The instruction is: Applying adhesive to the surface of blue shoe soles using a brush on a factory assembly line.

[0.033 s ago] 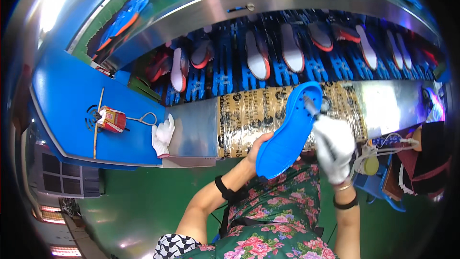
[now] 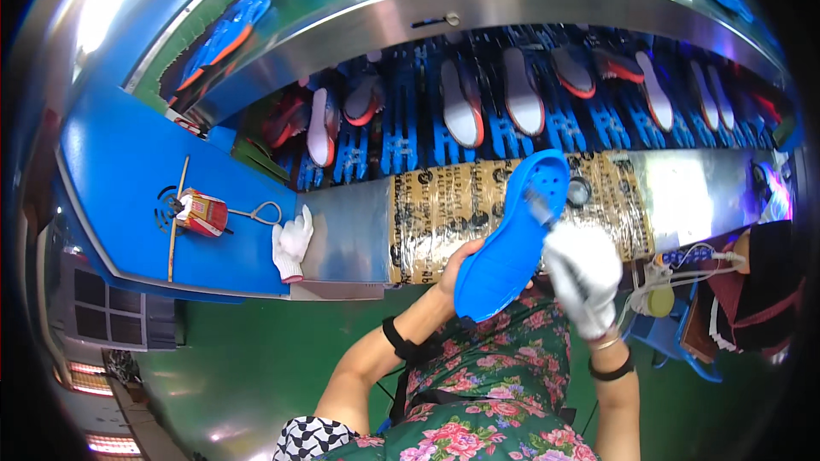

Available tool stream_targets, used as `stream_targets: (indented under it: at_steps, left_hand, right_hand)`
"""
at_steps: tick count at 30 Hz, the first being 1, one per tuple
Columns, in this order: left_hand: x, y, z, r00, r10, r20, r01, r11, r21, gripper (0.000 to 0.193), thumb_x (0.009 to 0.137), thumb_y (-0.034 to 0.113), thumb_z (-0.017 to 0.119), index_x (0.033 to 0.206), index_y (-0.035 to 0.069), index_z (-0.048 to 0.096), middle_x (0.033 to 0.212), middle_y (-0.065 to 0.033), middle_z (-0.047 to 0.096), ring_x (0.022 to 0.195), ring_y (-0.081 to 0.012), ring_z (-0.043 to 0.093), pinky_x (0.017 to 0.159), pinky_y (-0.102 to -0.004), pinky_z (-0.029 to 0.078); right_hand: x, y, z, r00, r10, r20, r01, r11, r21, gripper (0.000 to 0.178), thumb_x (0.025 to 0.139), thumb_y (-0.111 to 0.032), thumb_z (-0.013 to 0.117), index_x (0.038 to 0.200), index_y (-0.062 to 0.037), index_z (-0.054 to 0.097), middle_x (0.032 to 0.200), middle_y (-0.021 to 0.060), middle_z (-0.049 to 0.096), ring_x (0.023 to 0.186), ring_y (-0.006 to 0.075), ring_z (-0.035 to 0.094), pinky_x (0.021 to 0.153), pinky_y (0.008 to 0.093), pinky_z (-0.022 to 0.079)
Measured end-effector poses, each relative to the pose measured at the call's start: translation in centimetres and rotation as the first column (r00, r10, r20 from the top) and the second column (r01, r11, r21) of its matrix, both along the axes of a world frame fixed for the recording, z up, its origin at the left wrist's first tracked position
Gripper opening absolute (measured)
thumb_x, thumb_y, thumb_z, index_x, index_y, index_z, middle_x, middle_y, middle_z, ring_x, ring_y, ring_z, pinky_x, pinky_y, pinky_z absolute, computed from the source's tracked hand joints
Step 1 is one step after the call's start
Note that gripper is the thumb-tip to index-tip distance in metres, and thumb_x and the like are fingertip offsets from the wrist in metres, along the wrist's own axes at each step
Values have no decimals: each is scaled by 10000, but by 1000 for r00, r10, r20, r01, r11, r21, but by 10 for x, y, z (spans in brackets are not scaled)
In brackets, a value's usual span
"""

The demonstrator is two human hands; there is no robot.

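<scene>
A blue shoe sole [image 2: 504, 256] is held tilted in front of me, its inner face up and its wider end with small holes pointing away. My left hand [image 2: 458, 266], bare, grips it along the left edge; some fingers are hidden beneath. My right hand [image 2: 589, 269], in a white glove, is closed around a thin tool that looks like a small brush [image 2: 538, 207]. The tool's tip, blurred, lies over the sole's far, holed part; whether it touches cannot be made out.
Beyond the metal ledge, part covered in printed brown tape [image 2: 436, 222], a blue slatted conveyor [image 2: 397, 141] carries several shoe soles and uppers. On the blue side table [image 2: 111, 196] sit a red and yellow box [image 2: 203, 212], a stick, and a white glove [image 2: 293, 245]. Hoses [image 2: 683, 269] hang at right.
My right hand and the tool have shifted slightly left and nearer me across the sole. The sole stays almost in place in my left hand.
</scene>
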State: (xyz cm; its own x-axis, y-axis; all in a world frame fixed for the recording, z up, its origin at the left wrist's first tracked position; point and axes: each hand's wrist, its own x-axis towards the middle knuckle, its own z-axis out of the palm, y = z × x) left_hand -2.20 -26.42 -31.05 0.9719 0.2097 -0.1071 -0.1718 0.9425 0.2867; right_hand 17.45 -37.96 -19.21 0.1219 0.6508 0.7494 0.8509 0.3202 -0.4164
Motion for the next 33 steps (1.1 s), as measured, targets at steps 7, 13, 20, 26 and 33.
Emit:
stream_targets:
  at_steps: [7, 13, 20, 26, 33]
  left_hand:
    - [-59, 27, 75, 957, 236, 169, -274, 926, 259, 1134, 805, 597, 735, 1582, -9, 174, 1535, -282, 374, 1294, -487, 519, 1039, -607, 491]
    - [-101, 86, 212, 856, 217, 470, -421, 820, 388, 1368, 643, 519, 929, 1563, -40, 85, 1525, -373, 198, 1216, -563, 509, 873, -704, 560]
    - [-97, 249, 310, 666, 414, 621, -645, 737, 200, 1080, 943, 685, 506, 1595, 1, -16, 1634, -303, 90, 1490, -506, 164, 1193, -593, 319]
    - [-83, 240, 293, 464, 851, 245, -880, 413, 235, 852, 1011, 397, 583, 1611, 51, 87, 1573, -355, 248, 1406, -504, 384, 1112, -550, 434]
    - [-177, 321, 290, -374, 798, 473, -275, -582, 765, 862, 786, 57, 790, 1529, 32, 353, 1449, -228, 447, 1210, -264, 571, 965, -357, 502]
  right_hand:
    - [0, -21, -21, 353, 225, -908, -366, 927, 88, 193, 738, 31, 805, 921, 15, 748, 941, 135, 741, 780, 184, 695, 687, 293, 557]
    - [3, -14, -30, 134, 86, -987, -233, 971, 53, 172, 799, 78, 702, 962, 29, 723, 1006, 148, 713, 761, 162, 666, 643, 258, 538]
    - [-34, 12, -46, 82, 72, -994, -368, 929, 37, 175, 801, 71, 733, 969, 22, 738, 884, 85, 710, 706, 149, 641, 637, 268, 516]
    - [-35, 11, -61, 118, -40, -992, -349, 934, -80, 172, 798, 70, 735, 951, -9, 739, 878, 52, 711, 740, 136, 647, 669, 257, 518]
    - [-28, 5, -77, 96, -66, -993, -303, 949, -92, 205, 797, 62, 731, 997, 17, 730, 867, 80, 722, 666, 136, 638, 608, 254, 516]
